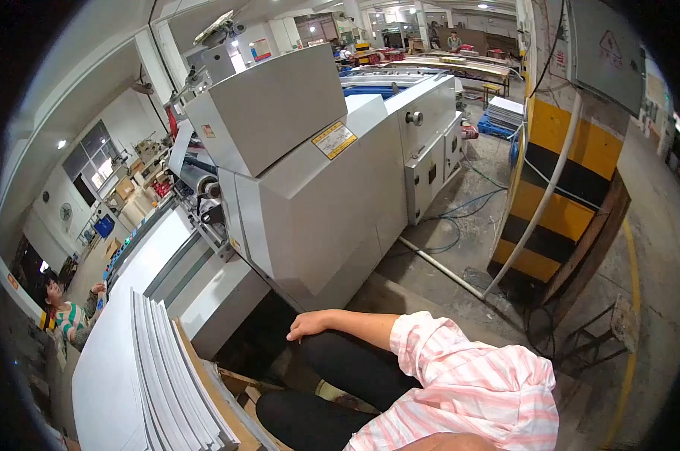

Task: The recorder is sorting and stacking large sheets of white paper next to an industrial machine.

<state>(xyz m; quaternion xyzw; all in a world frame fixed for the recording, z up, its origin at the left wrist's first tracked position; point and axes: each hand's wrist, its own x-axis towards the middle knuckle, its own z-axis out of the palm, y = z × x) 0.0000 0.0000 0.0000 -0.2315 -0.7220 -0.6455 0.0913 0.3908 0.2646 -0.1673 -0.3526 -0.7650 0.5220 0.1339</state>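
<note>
Our left hand rested loosely curled, grasping nothing, on our black-trousered knee; beside it, white sheets were stacked near the grey machine, with open concrete floor to the right.

A large grey machine fills the centre, a yellow warning label on its slanted hood. At seven o'clock stands a stack of white sheets on brown cardboard. At three o'clock rises a yellow-and-black striped pillar, a white pipe leaning across it. Blue cables trail over the concrete floor. At eight o'clock a co-worker in a striped top stands near the wall.
</note>
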